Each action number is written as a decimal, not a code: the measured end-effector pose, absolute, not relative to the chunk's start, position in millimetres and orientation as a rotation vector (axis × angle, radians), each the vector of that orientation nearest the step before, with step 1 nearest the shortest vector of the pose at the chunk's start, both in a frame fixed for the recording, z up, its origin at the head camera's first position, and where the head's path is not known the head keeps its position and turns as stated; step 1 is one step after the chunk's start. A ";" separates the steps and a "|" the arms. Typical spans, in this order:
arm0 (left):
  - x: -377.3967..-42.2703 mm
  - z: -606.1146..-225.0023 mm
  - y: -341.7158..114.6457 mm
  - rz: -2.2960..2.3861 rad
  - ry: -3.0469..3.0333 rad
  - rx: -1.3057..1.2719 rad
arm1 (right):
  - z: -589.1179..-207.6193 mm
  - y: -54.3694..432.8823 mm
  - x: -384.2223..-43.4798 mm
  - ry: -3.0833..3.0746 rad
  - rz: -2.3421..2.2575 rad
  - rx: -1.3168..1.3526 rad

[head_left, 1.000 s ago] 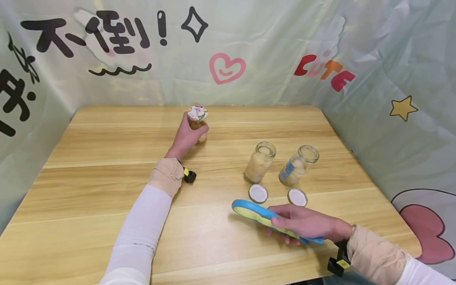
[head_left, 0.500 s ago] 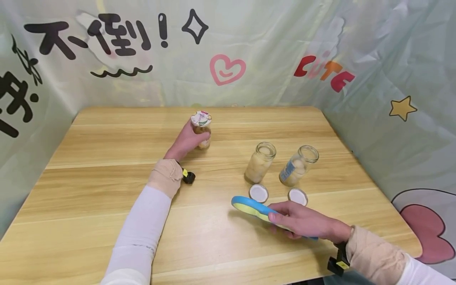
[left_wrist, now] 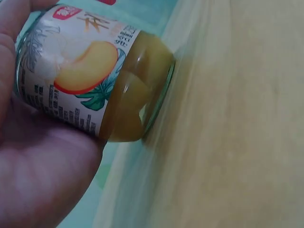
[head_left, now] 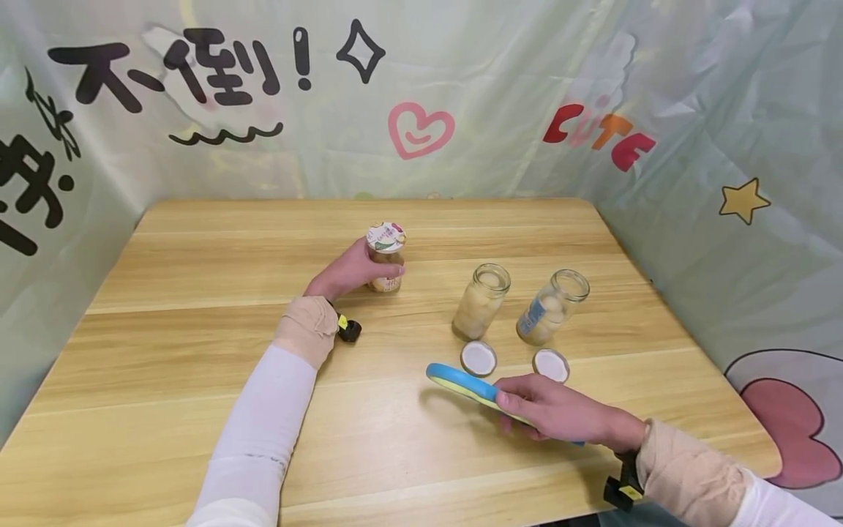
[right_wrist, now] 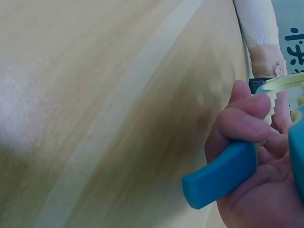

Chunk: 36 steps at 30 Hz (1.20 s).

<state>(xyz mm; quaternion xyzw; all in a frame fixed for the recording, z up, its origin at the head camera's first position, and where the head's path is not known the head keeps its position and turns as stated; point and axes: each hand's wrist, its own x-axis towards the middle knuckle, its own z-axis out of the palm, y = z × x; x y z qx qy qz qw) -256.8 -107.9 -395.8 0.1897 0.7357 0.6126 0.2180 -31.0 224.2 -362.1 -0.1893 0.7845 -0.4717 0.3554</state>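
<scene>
My left hand grips a glass jar of peaches around its side, left of the table's middle. The jar is upright, with a patterned lid on top. In the left wrist view, its label shows a peach slice, and yellow fruit fills the part near the base. My right hand holds a blue and yellow-green jar opener above the table's front right. Seen from the right wrist, fingers curl around one blue handle, and the opener has a toothed inner edge.
Two lidless glass jars with pale contents, one plain and one blue-labelled, stand right of centre. Two lids lie before them, a left lid and a right lid. Printed cloth walls the wooden table.
My left hand has brought the peach jar nearer and to the right across the table. My right hand stays in place, the jar opener tilting slightly in it.
</scene>
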 end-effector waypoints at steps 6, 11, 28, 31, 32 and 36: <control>-252.6 -396.9 -106.5 1.657 2.016 0.550 | -363.2 223.4 -30.7 2.058 -1.218 -0.505; -248.4 -396.7 -104.8 1.628 2.007 0.581 | -361.8 223.5 -31.8 2.128 -1.199 -0.538; -234.6 -395.3 -94.9 1.582 1.962 0.651 | -345.7 216.6 -34.9 2.621 -1.182 -0.581; -232.7 -395.4 -94.8 1.589 1.952 0.653 | -340.0 213.2 -35.0 2.719 -1.091 -0.571; -232.1 -395.3 -94.4 1.588 1.949 0.656 | -338.0 211.9 -35.2 2.751 -1.063 -0.578; -229.7 -396.3 -92.2 1.566 1.940 0.668 | -330.6 207.5 -36.6 2.860 -0.971 -0.564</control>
